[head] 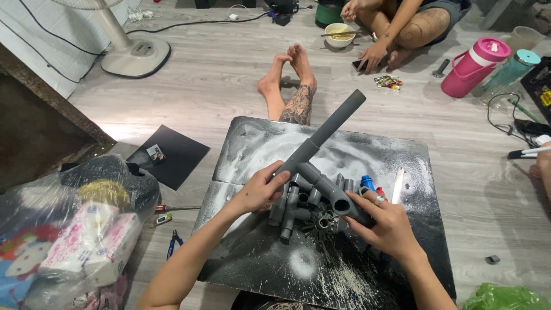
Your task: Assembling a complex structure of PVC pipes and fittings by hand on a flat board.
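A cluster of grey plastic pipe fittings (313, 198) sat near the middle of a dark board (252, 149) dusted with white powder, which lay on the wooden floor (218, 74) and served as the worktop. From the cluster a long grey pipe (333, 129) rose at a slant, pointing up and away toward the far right. The left hand (261, 189) was curled around the lower end of that pipe where it met the fittings, fingers closed on it. The right hand (387, 224) gripped the right side of the cluster, thumb near the open mouth of a fitting, a ring showing on one finger. Just beyond the right hand lay a small blue piece (367, 182) and a pale flat strip (397, 185).

As for containers: a white bowl (340, 34) holding yellowish food stood on the floor before another seated person (402, 26), with a utensil laid across it. A pink jug (473, 66) with a white band and a teal-lidded clear cup (513, 68) stood at the far right; their contents could not be told. At the near left a clear plastic bag (74, 229) held wrapped packets. Pliers (172, 244) and a screwdriver (175, 208) lay on the floor between the bag and the board. A fan base (135, 57) stood at the far left.
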